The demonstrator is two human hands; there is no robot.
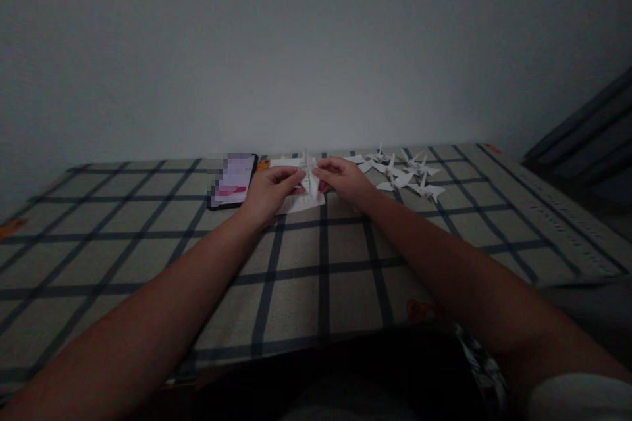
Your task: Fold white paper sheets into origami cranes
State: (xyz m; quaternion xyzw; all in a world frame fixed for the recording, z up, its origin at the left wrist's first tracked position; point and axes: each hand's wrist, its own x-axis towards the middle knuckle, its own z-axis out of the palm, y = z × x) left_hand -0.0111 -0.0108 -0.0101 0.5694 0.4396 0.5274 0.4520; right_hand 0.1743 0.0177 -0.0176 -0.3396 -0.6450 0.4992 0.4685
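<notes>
A small folded white paper figure [310,177] stands upright between my two hands, over a flat white sheet [302,202] on the checked cloth. My left hand [270,189] pinches the figure from the left with fingers closed. From the right, my right hand [343,179] pinches the same piece. Both forearms stretch forward from the bottom of the view.
Several finished white paper cranes [405,174] lie just right of my right hand. A phone [233,181] with a lit screen lies left of my left hand. The checked cloth [316,276] covers a flat surface against a plain wall; a dark slanted object [587,138] stands at far right.
</notes>
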